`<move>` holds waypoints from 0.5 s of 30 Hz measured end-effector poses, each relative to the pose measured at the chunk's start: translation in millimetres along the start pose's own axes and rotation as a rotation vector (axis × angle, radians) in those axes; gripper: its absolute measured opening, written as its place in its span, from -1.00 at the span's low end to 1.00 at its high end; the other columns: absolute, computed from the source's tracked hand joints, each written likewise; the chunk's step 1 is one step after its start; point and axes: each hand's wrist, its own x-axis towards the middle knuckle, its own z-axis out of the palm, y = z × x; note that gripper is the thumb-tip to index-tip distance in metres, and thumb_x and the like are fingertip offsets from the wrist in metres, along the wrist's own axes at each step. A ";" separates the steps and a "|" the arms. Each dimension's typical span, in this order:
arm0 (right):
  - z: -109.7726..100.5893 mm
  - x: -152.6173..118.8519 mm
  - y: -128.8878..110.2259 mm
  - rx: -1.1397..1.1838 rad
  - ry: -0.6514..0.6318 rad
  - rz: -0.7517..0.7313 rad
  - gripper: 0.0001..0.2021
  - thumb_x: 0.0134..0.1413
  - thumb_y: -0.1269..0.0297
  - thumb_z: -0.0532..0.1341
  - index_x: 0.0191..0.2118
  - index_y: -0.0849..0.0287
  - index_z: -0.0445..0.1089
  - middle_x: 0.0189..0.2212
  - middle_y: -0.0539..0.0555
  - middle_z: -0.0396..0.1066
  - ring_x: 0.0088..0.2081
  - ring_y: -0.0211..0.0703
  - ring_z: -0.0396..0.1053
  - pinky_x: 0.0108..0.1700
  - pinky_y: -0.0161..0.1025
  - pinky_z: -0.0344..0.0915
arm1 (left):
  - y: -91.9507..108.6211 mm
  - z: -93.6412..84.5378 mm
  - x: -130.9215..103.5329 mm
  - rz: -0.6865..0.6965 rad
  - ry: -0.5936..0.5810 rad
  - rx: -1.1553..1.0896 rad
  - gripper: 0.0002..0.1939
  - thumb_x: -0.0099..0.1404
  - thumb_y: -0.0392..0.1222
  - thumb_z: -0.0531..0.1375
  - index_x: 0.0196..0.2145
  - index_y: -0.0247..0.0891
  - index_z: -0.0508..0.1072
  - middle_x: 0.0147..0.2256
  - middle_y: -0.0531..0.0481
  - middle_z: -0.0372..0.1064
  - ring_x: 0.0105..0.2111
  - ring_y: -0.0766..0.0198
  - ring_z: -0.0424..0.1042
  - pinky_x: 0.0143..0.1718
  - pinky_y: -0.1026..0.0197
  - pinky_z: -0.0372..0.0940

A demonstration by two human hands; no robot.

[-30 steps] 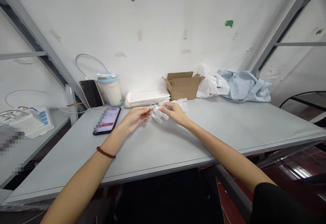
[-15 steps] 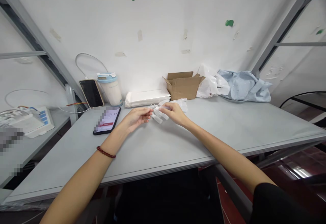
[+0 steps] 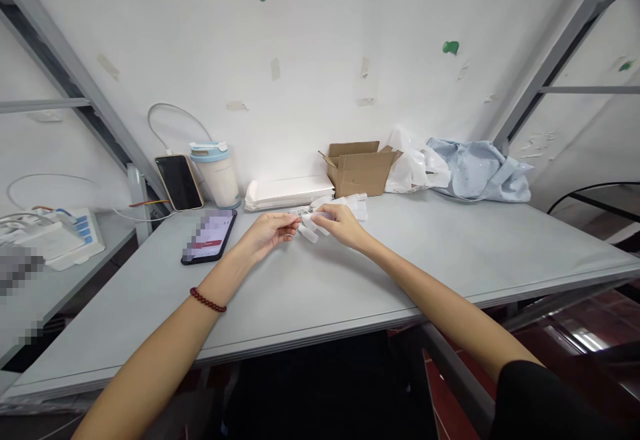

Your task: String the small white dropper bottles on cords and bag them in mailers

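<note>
Over the middle of the table (image 3: 320,300), both hands meet at a bunch of small, whitish, translucent strips (image 3: 307,233). Their exact kind is too small to make out. My left hand (image 3: 267,233) pinches at the left end of the bunch, thumb against fingertips. Close by on the right, my right hand (image 3: 343,225) is closed on the strips with thumb and bent fingers, hiding part of them. More whitish translucent pieces (image 3: 357,207) lie just behind my right hand. A thin loop or thread seems to run near the fingertips, but it is not clear.
Behind the hands stand a stack of white sheets (image 3: 290,192), an open cardboard box (image 3: 363,175), a white plastic bag (image 3: 415,167) and light blue cloth (image 3: 475,170). To the left are a tumbler (image 3: 217,177), an upright phone (image 3: 180,183) and a phone lying flat (image 3: 210,237).
Both hands stay almost in place at the bunch. My right hand's fingers have shifted slightly, and the thin loop between the hands shows less clearly than before.
</note>
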 end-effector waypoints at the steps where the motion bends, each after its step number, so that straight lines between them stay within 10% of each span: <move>1: 0.6 -0.5 0.0 -0.009 -0.006 -0.004 -0.75 0.01 0.17 0.11 -0.50 0.25 0.32 -0.57 -0.05 0.23 -0.49 -0.31 0.14 -0.40 -0.32 0.03 | -0.9 0.3 0.0 0.001 0.005 0.010 -0.81 0.02 -0.18 0.32 -0.45 -0.40 0.53 -0.49 -0.03 0.37 -0.50 0.41 0.32 -0.46 0.34 0.21; 15: 5.8 -4.5 4.0 0.008 -0.054 0.006 -0.75 0.04 0.18 0.09 -0.41 0.27 0.38 -0.52 -0.02 0.30 -0.47 -0.30 0.17 -0.39 -0.32 0.07 | -4.1 6.5 -3.8 0.017 0.020 0.107 -0.75 -0.05 -0.12 0.35 -0.50 -0.38 0.50 -0.51 -0.02 0.36 -0.52 0.40 0.28 -0.47 0.30 0.20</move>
